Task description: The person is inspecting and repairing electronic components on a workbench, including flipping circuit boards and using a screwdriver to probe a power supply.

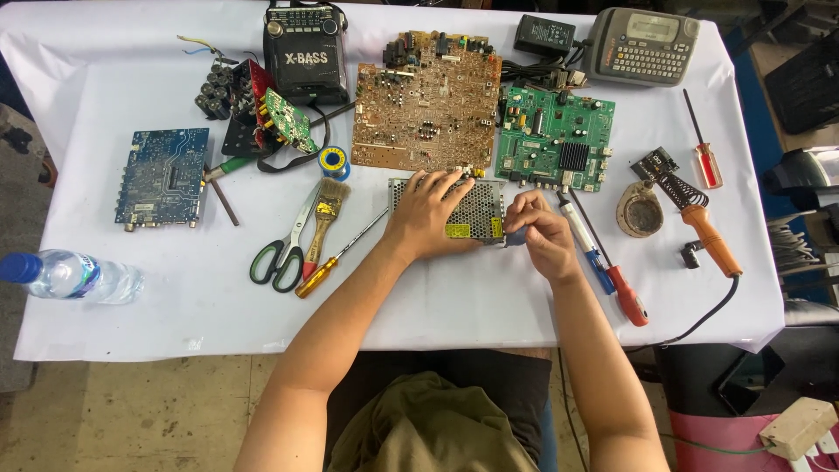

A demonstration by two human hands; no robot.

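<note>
My left hand (430, 212) lies flat on a perforated metal power supply box (476, 210) in the middle of the white-covered table (437, 297), fingers spread across its mesh lid. My right hand (540, 232) is at the box's right end, fingers curled around a small dark blue tool handle (516, 234) pressed against the box's edge. A white and blue screwdriver (587, 243) and a red-handled screwdriver (627, 293) lie just right of that hand.
A brown circuit board (426, 105), a green board (552, 138) and a blue board (162, 177) lie around. Scissors (281, 253), a brush (325, 217), a yellow-handled screwdriver (325, 267), a soldering iron (710, 238), a radio (306, 48), a label printer (642, 44) and a water bottle (70, 276) too.
</note>
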